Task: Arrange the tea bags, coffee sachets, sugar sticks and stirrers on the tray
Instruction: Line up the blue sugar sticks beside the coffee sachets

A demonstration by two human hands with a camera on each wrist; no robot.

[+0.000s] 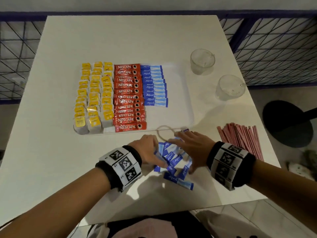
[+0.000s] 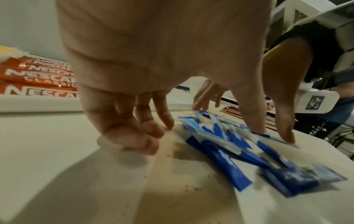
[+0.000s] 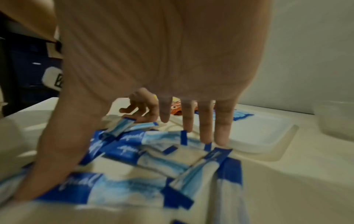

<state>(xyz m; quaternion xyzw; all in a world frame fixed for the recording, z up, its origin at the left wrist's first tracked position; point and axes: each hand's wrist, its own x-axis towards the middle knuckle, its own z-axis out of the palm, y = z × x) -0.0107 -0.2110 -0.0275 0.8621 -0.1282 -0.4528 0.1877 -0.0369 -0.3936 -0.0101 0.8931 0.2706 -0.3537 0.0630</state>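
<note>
A white tray (image 1: 187, 100) holds rows of yellow tea bags (image 1: 94, 97), red coffee sachets (image 1: 128, 97) and blue sugar sticks (image 1: 154, 85). Its right part is bare. In front of the tray lies a loose pile of blue sugar sticks (image 1: 173, 160) (image 3: 153, 151). My left hand (image 1: 151, 150) is at the pile's left side, thumb (image 2: 258, 130) pressed on the sticks, the other fingers loosely curled and holding nothing. My right hand (image 1: 185, 152) spreads over the pile's right side, its straight fingers (image 3: 222, 133) touching the sticks. Red-striped stirrers (image 1: 240, 138) lie at the right.
A rubber band (image 1: 164, 133) lies at the tray's front edge, just beyond my hands. Two glass cups (image 1: 202, 61) (image 1: 229, 87) stand right of the tray. The table's right edge runs close to the stirrers; a black stool base (image 1: 288, 124) is on the floor beyond.
</note>
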